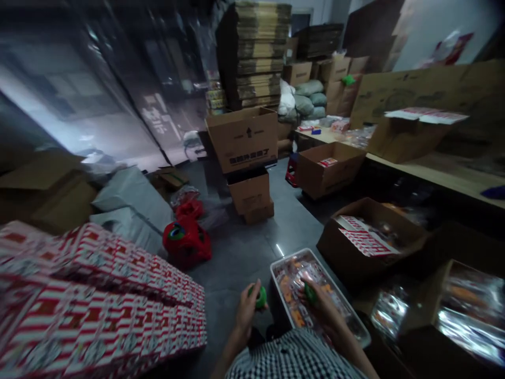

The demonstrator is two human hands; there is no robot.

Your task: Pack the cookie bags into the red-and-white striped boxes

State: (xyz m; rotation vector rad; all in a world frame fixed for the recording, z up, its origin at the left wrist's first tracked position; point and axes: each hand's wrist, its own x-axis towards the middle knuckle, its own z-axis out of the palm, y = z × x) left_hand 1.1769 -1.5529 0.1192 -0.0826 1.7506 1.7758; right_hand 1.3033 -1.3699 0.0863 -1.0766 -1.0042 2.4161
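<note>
Grey floor (232,252) ahead; our left hand (246,302) curled round a green item (260,298), our right hand (321,302) gripping another green piece (310,293), white tub (340,292) beneath.

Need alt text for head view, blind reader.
A person's left hand holds a round green item beside a white tub of wrapped packets; the right hand, over the tub, holds another green item. Red-and-white striped boxes are stacked at left, open cardboard cartons ahead and at right.

Packets (291,278) — glossy plastic, carton (245,141) — matt cardboard
</note>
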